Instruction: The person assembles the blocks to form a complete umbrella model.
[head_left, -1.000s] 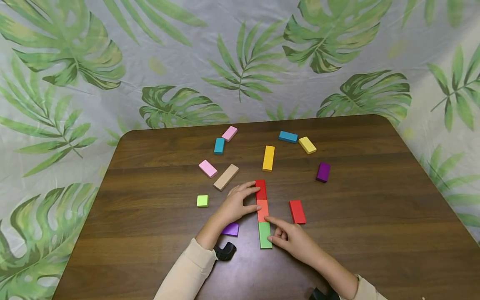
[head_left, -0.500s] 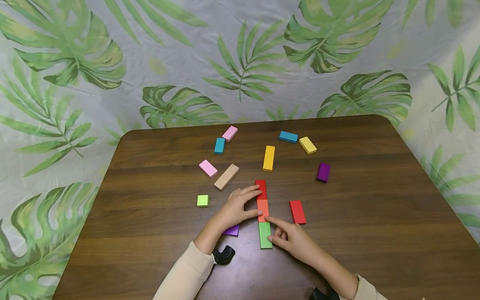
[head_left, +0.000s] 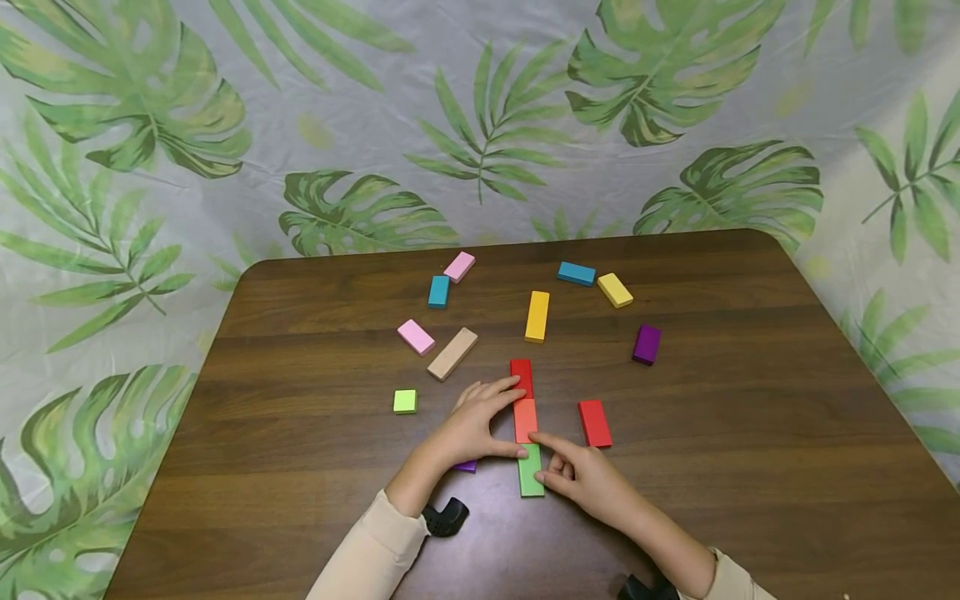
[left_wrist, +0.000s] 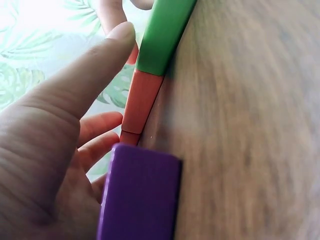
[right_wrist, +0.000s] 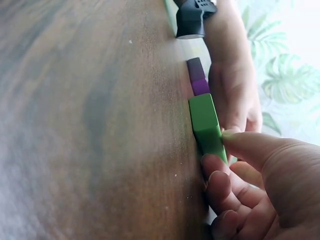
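A red block (head_left: 521,369), an orange-red block (head_left: 527,423) and a green block (head_left: 531,481) lie end to end in a straight row on the table. From the left side, my left hand (head_left: 468,427) spreads over the row: its thumb touches the green block's far end, while the fingertips rest over the red and orange-red blocks. My right hand (head_left: 592,479) is on the other side. Its index fingertip is at the joint between orange-red and green, its thumb at the green block's right edge, and the other fingers are curled.
Partly under my left wrist lies a purple block (left_wrist: 140,195). Right of the row is another red block (head_left: 595,423). A lime block (head_left: 405,402), a tan block (head_left: 452,354), an orange-yellow block (head_left: 537,317) and several others are scattered farther off on the wooden table (head_left: 750,417).
My left hand has slid along the row toward me, its thumb passing from the orange-red block to the green one. The right hand and the blocks stay put.
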